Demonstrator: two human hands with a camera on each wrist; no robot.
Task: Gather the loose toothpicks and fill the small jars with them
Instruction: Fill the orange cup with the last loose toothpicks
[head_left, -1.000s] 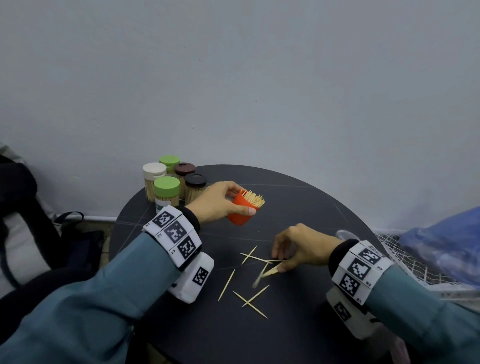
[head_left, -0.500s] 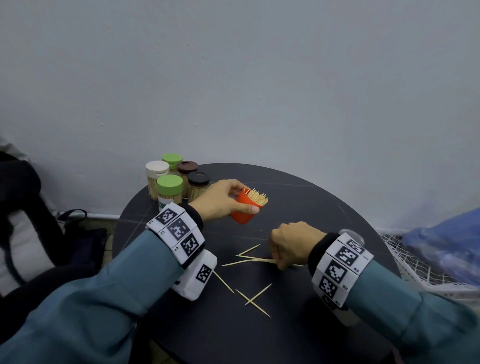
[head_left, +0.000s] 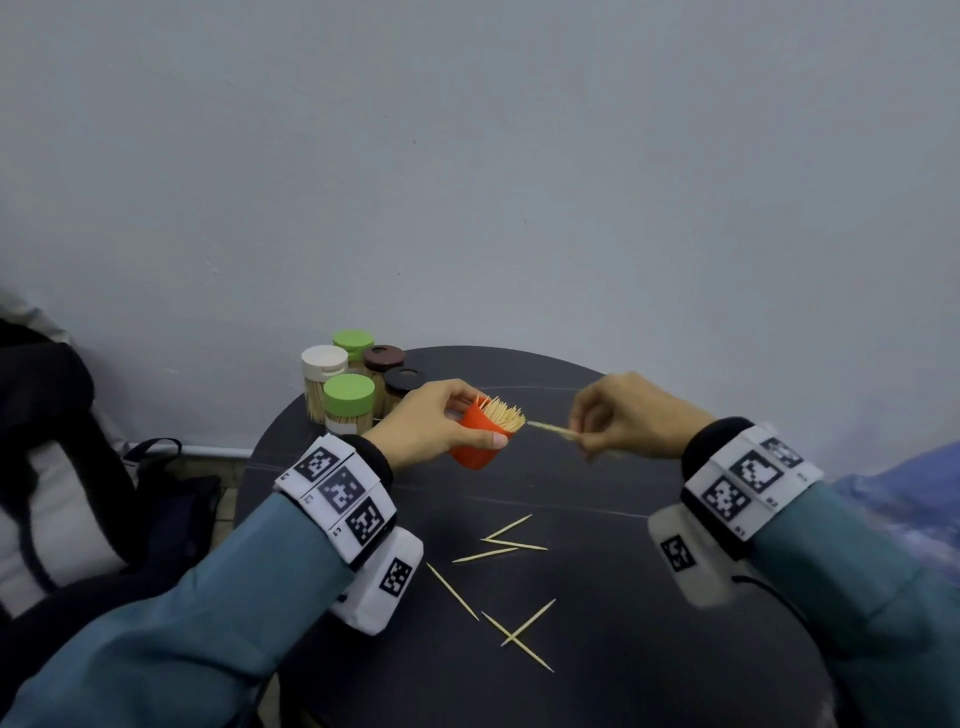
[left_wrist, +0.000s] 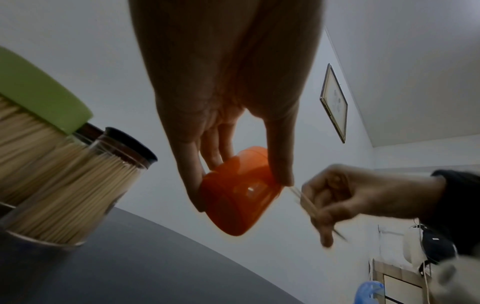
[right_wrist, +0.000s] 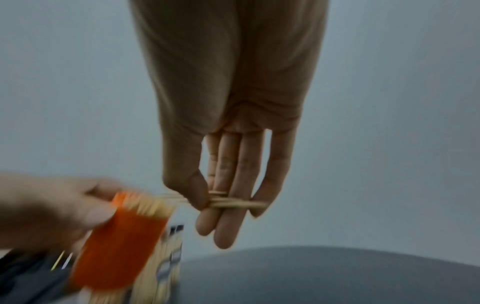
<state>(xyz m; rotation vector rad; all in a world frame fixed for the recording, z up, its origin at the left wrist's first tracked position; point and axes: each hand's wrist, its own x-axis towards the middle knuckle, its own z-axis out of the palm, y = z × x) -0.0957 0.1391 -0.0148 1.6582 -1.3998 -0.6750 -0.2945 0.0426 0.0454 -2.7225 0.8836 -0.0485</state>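
My left hand (head_left: 441, 426) grips a small orange jar (head_left: 480, 441), tilted to the right above the black round table (head_left: 597, 675) and packed with toothpicks. From below, the left wrist view shows the orange jar (left_wrist: 239, 191) between thumb and fingers. My right hand (head_left: 623, 415) pinches a few toothpicks (head_left: 550, 428), their tips pointing at the jar's mouth. In the right wrist view the pinched toothpicks (right_wrist: 233, 202) lie across the fingers, close to the orange jar (right_wrist: 122, 242). Several loose toothpicks (head_left: 509, 545) lie on the table in front of me.
Several capped jars of toothpicks stand at the table's back left: two with green lids (head_left: 349, 395), one white (head_left: 324, 361), two dark brown (head_left: 402, 382). A dark bag (head_left: 62, 467) sits on the left, a blue plastic bag (head_left: 909, 493) on the right.
My right hand has lifted off the table with a few toothpicks and moved up and back toward the orange jar's mouth. The left hand still holds the jar tilted.
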